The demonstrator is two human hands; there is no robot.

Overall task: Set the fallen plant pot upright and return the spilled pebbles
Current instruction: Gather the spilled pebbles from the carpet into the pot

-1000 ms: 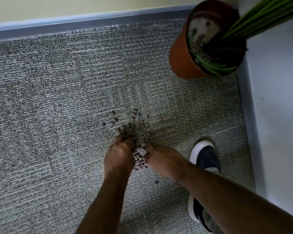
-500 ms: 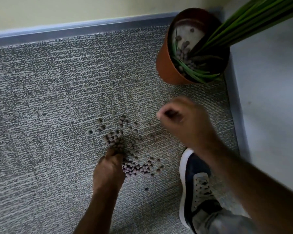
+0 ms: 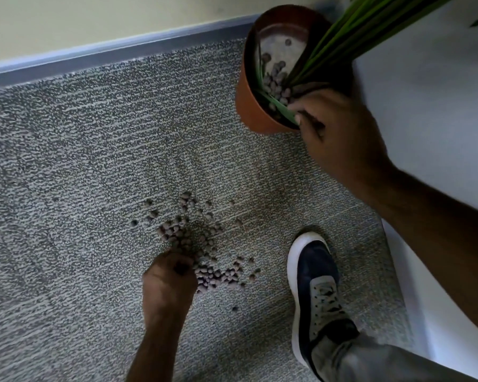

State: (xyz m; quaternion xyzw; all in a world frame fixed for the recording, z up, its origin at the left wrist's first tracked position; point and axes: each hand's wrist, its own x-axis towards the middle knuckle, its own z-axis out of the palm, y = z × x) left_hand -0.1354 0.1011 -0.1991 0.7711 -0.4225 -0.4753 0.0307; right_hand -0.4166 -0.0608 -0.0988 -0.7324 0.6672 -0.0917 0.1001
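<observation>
Vs 0.5 s ago: right hand [image 3: 340, 139] has gone from mid-air over the carpet to the pot [image 3: 249, 106], fingertips now at the near rim over the pebbles inside; fingers curled, but cannot tell whether that grip still has pebbles in it. Left hand [image 3: 169, 282] has stayed low on the carpet [image 3: 66, 188], fingers curled down into the near edge of the spilled pebbles [image 3: 199, 244]; whether it actually grips any, cannot tell. Pot: terracotta orange, standing upright in the corner by the baseboard [image 3: 116, 55], long green leaves [image 3: 364, 31] fanning up and away from the right grip, a layer of grey-brown pebbles visible inside next to a pale patch. Spill: 1 loose cluster of small rounded grey-brown pebbles just ahead of and beside the left grip, well apart from the pot, a few strays scattered outward. Dark shoe [image 3: 315, 293] with white sole planted between the 2 arms, beside the spill. No readable writing or brand anywhere.
</observation>
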